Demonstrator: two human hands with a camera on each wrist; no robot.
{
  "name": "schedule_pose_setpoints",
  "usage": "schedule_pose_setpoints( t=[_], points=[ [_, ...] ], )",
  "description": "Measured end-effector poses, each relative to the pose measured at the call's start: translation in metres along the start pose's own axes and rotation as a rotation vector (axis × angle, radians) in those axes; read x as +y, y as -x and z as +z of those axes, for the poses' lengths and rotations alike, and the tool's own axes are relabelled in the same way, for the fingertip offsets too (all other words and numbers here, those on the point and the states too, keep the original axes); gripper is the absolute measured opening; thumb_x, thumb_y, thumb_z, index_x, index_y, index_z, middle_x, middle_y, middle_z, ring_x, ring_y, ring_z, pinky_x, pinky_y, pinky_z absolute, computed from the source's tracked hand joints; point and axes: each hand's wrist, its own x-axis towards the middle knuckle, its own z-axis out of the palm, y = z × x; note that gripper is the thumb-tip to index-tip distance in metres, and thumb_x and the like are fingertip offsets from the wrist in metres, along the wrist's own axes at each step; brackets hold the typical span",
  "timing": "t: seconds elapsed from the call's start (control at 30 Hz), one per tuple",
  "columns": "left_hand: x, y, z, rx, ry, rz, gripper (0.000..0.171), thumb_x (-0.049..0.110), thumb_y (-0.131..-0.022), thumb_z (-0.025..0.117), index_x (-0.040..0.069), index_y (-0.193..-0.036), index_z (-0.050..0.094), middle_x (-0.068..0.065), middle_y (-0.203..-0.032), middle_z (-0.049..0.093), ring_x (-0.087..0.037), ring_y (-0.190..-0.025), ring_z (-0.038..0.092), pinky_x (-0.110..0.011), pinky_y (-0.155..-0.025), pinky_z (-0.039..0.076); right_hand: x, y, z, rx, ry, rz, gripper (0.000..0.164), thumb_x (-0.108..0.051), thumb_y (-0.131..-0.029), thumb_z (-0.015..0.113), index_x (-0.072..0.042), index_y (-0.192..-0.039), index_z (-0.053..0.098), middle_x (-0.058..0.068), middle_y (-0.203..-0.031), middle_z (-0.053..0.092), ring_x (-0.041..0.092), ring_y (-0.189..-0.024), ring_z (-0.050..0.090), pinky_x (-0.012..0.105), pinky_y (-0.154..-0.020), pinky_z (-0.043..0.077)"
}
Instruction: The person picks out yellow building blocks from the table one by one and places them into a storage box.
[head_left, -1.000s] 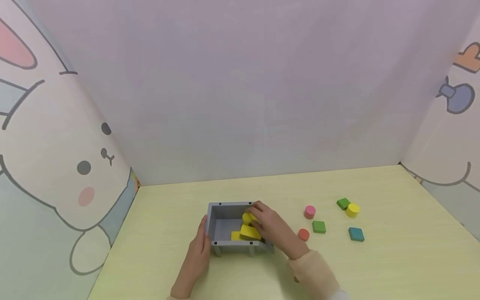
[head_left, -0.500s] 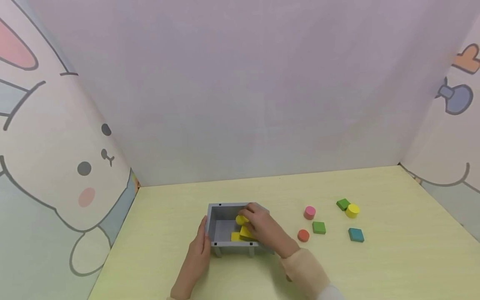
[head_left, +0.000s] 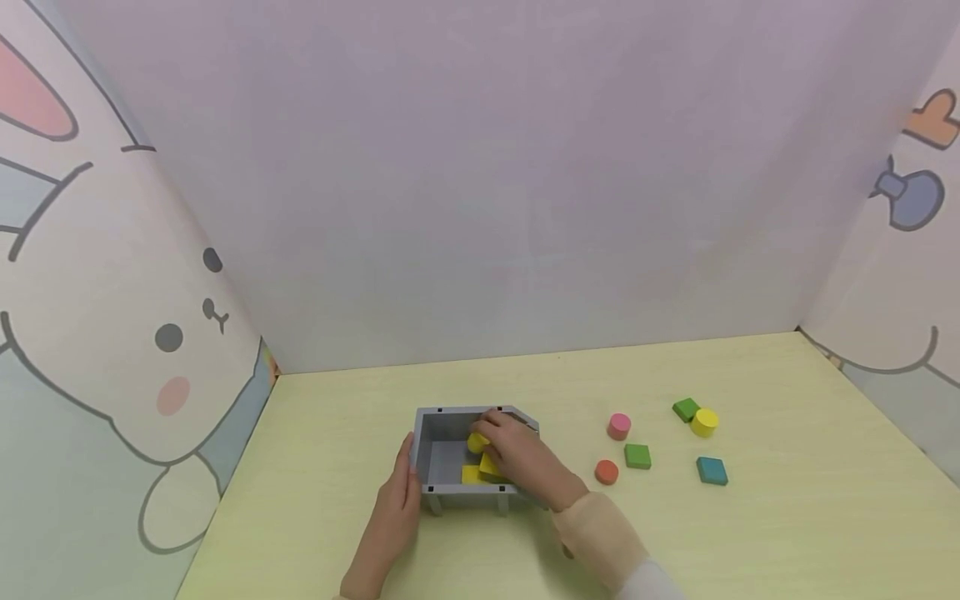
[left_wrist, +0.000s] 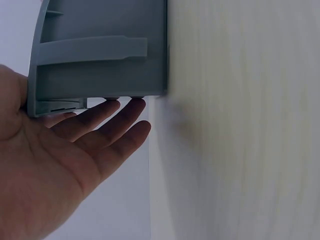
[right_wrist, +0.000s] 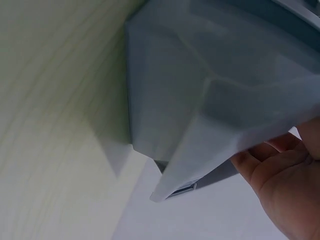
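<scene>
A grey open-topped storage bin [head_left: 465, 489] sits on the table. My left hand [head_left: 397, 504] is at its left end; in the left wrist view its extended fingertips touch the bin's outer wall. My right hand [head_left: 521, 457] reaches over the right end into the bin and pinches a yellow cylinder block [head_left: 476, 443], partly hidden by the fingers. Below that hand, a yellow rectangular block [head_left: 492, 468] leans at a tilt beside a yellow flat block [head_left: 471, 475] on the bin's floor. The bin's wall hides the right fingertips in the right wrist view.
Right of the bin lie a pink cylinder [head_left: 618, 427], a red disc [head_left: 607, 472], a green square block [head_left: 637, 456], another green block [head_left: 686, 409] touching a yellow cylinder [head_left: 704, 422], and a teal block [head_left: 712, 470]. A pale curtain [head_left: 525, 208] stands behind.
My right hand has moved left inside the bin, carrying the yellow cylinder block with it. My left hand and the bin have stayed in place.
</scene>
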Motion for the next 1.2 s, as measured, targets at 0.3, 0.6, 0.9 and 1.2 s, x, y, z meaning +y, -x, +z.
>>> schedule_pose_setpoints(
  t=[0.3,0.6,0.9,1.2],
  points=[
    [0.0003,0.0006,0.0000,0.002,0.001,0.001,0.047,0.010,-0.099,0.031,0.005,-0.144,0.019,-0.028,-0.142,0.034,-0.035,-0.127,0.033,-0.057,-0.102,0.034,0.0014,-0.0007,0.0033,-0.039,-0.001,0.006,0.019,-0.004,-0.083,0.062,-0.007,-0.102,0.064,0.003,-0.095,0.060,0.014,-0.086,0.057,0.028,-0.072,0.056],
    [-0.0004,0.0001,0.0002,-0.001,0.005,0.008,0.047,0.011,-0.099,0.030,0.005,-0.144,0.018,-0.027,-0.143,0.032,-0.036,-0.128,0.032,-0.057,-0.102,0.033,0.0048,-0.0033,0.0072,-0.063,-0.018,0.019,0.016,-0.004,-0.081,0.064,-0.009,-0.096,0.067,0.002,-0.093,0.064,0.016,-0.088,0.059,0.031,-0.077,0.055],
    [0.0003,0.0001,0.0002,-0.002,-0.001,0.003,0.047,0.011,-0.099,0.030,0.006,-0.145,0.017,-0.027,-0.144,0.031,-0.036,-0.128,0.031,-0.057,-0.103,0.032,0.0088,-0.0065,0.0095,-0.090,-0.070,0.038,0.013,-0.002,-0.081,0.063,-0.007,-0.091,0.070,0.003,-0.090,0.067,0.016,-0.087,0.060,0.036,-0.080,0.054],
    [0.0022,0.0003,-0.0004,-0.007,0.004,-0.010,0.048,0.009,-0.099,0.031,0.005,-0.144,0.017,-0.027,-0.144,0.030,-0.036,-0.129,0.030,-0.057,-0.103,0.031,0.0093,-0.0081,0.0089,-0.115,-0.065,0.052,0.015,0.002,-0.082,0.060,-0.008,-0.087,0.070,0.003,-0.086,0.067,0.015,-0.083,0.060,0.034,-0.076,0.055]
  ],
)
